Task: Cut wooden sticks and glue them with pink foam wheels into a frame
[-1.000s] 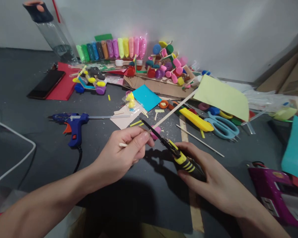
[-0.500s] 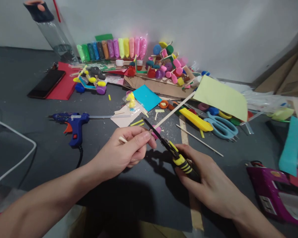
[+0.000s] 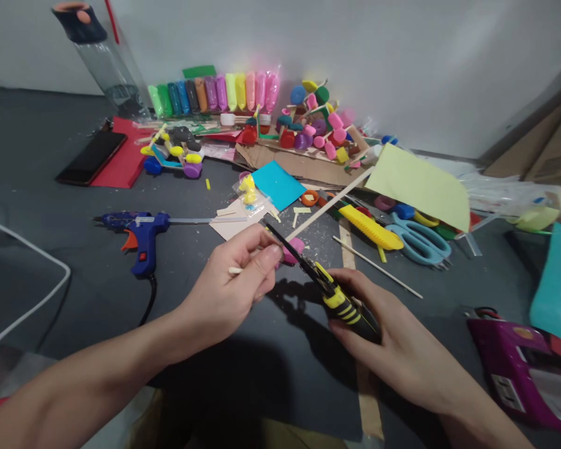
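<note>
My left hand (image 3: 236, 284) is closed in a pinch around a thin wooden stick (image 3: 330, 205). A short end of pale wood pokes out behind the thumb, and the long part slants up to the right. My right hand (image 3: 397, 343) grips black-and-yellow pliers (image 3: 343, 307). Their dark jaws cross the stick just beyond my left fingertips; whether they touch it, I cannot tell. Behind the jaws lies a pink piece (image 3: 293, 251), partly covered. Another thin stick (image 3: 378, 268) rests on the dark table to the right.
A blue glue gun (image 3: 144, 240) lies at left. A yellow cutter (image 3: 369, 227) and blue-handled scissors (image 3: 418, 240) are at right. Toward the wall stand a small toy car (image 3: 172, 153), coloured clay packs (image 3: 215, 92) and a water bottle (image 3: 103, 68). A purple device (image 3: 509, 368) sits at far right.
The left hand and the pliers' jaws have shifted slightly left, and more of the pink piece shows. The view has moved a little. Both hands keep their grips.
</note>
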Motion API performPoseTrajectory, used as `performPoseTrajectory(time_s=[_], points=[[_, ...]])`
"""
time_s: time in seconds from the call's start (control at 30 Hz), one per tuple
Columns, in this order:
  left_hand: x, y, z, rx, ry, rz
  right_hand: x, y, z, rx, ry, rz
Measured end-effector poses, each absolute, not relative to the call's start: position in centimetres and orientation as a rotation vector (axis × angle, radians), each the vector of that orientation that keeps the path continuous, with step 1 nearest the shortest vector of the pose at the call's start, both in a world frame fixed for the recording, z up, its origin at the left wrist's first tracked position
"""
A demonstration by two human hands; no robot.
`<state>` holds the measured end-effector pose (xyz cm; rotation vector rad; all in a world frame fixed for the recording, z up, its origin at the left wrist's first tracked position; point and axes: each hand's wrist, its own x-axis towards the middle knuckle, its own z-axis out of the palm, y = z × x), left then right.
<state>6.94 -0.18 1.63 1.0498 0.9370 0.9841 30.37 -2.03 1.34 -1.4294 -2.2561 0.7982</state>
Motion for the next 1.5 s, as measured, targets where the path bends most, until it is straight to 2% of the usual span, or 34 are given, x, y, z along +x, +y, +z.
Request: performPoseTrajectory(time_s=[0.3, 0.93, 1.13, 1.3, 1.5], points=[[7.3, 0.3, 2.0, 0.696, 0.744, 0.901, 30.7, -1.9, 1.2, -1.389, -2.294, 0.711], [7.4, 0.0, 1.7, 0.761, 0.806, 0.959, 30.9, -2.0, 1.4, -1.452, -2.317, 0.762], [7.0, 0.0, 1.4, 0.841, 0.814, 1.095, 34.6, -0.5, 1.5, -1.621, -2.321, 0.509], [6.7, -0.6, 1.5, 1.184, 1.042, 1.076, 36.5, 1.1, 0.1, -1.885, -2.43, 0.031], [6.6, -1.1, 1.7, 1.573, 1.191, 0.992, 35.7, 0.8, -0.1, -1.77, -2.498, -0.128]])
